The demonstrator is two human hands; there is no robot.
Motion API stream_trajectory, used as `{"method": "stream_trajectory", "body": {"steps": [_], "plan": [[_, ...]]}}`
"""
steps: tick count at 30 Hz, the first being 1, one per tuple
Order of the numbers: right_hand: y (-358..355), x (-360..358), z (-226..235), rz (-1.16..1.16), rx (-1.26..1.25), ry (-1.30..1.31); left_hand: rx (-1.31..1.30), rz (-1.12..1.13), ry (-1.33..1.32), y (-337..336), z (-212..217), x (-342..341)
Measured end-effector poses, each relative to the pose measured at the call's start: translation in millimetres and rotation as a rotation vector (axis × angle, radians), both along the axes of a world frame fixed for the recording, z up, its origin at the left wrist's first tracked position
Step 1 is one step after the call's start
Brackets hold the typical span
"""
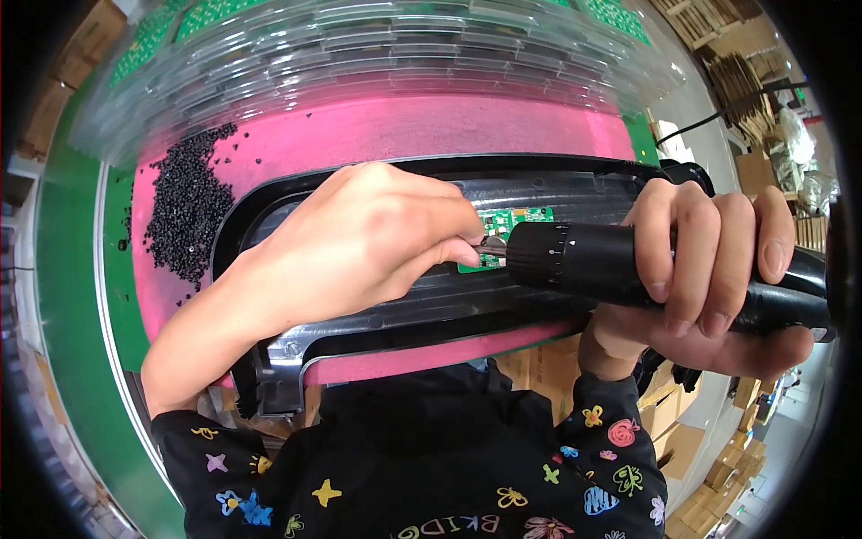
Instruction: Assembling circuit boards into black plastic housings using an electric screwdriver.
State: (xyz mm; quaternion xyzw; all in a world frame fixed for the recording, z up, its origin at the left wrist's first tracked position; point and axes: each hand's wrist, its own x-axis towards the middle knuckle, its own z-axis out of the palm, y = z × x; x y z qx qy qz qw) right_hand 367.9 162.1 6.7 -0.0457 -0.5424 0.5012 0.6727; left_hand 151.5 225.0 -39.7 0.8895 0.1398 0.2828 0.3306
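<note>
Clenched around the black electric screwdriver [628,262], right hand [709,269] should keep its bit square while left hand [359,242] pinches the screw at the green circuit board [503,225] on the black housing [395,323].

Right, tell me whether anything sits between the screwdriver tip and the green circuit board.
Nothing visible does. The black electric screwdriver, gripped by the right hand, has its tip right at the green circuit board in the black plastic housing. Only the left hand's fingertips are there, pinching at the tip.

Matt black plastic screwdriver [611,260], glossy black plastic housing [377,310], clear glossy plastic trays [377,45]
</note>
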Motion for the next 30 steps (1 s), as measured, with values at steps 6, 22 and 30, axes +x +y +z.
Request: {"method": "stream_trajectory", "body": {"steps": [6, 22, 30], "plan": [[-1.6, 26.5, 16.3, 0.063, -0.027, -0.239, -0.095, 0.074, -0.046, -4.8, 9.7, 5.8], [-4.9, 47.0, -6.8, -0.192, -0.224, -0.302, 0.038, 0.121, 0.061, 0.4, 5.3, 7.6], [-6.9, 46.3, -6.5, -0.242, -0.251, -0.321, 0.041, 0.092, 0.084, 2.0, 4.1, 4.8]]}}
